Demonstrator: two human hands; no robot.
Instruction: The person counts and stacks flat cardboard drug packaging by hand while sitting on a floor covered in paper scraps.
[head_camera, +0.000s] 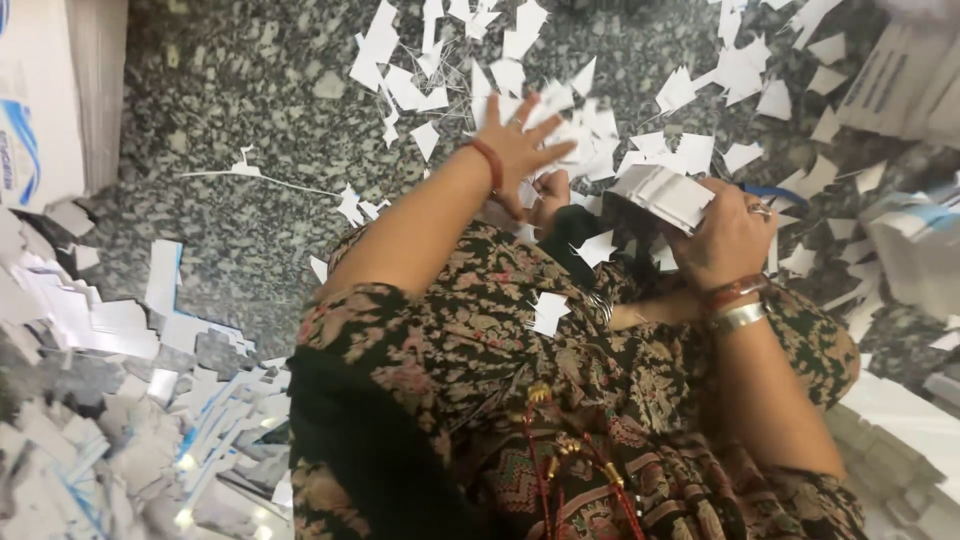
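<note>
- Two hands are seen from above, reaching out over a speckled grey stone floor strewn with white paper offcuts.
- The left hand is stretched far forward, its fingers spread wide and flat, released, pressed down on the offcuts; nothing is gripped by it.
- The scraps lie directly under and just beyond those spread fingers, with more scattered to the left and far side.
- A red bangle is worn on the left wrist.
- The right hand is held to the right and nearer, its fingers curled around a small stack of white paper slips.
- The stack juts out to the left of the fist, tilted, with its cut edges showing; the thumb side is laid over its right end.
- A ring is visible on one finger of that hand, and red and silver bangles on the wrist.
- A patterned dark garment covers the lap at the near edge, with a few scraps resting on it.
- Heaps of white and blue printed paper strips are piled at the near left, and a white carton stands at the far left.
- More stacked printed sheets lie at the far right.
</note>
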